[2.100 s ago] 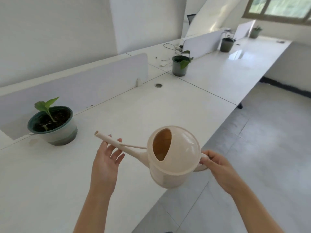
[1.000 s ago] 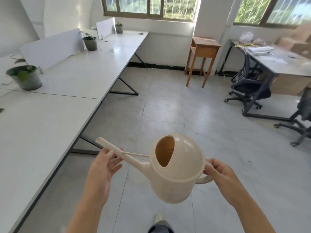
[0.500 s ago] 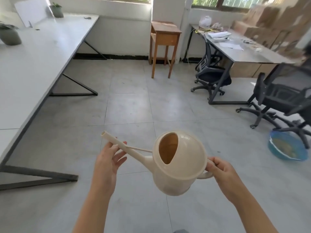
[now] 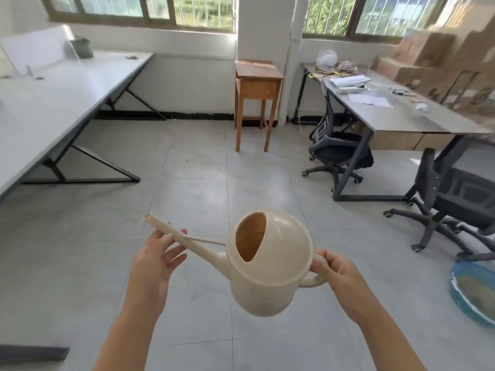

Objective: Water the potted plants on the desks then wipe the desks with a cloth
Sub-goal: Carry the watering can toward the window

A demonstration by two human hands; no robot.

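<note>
The watering can (image 4: 267,266) hangs in mid-air over the tiled floor (image 4: 203,183), carried between the two hands. The right hand (image 4: 338,271) is curled round the loop handle at the can's right side. The left hand (image 4: 155,259) lies under the spout (image 4: 174,232) with its fingers fairly straight, propping it rather than clasping it. The can's long axis runs from the handle at the right to the spout tip at the upper left, body roughly level, fill hole facing up. Whether water is inside cannot be told.

The spout points toward the long white counter (image 4: 48,108) on the left, so the left hand is the nearer one to it. The only potted plant (image 4: 81,48) in sight stands at that counter's far end, by the windows, well apart from the hands and ahead to the left. Reaching it likely means walking along the counter's edge, where the floor lies open.

To the right the way is tighter: a blue basin (image 4: 474,287) on the floor, then office chairs (image 4: 340,153) and a grey counter (image 4: 388,113); a wooden stand (image 4: 257,84) sits against the far wall.
</note>
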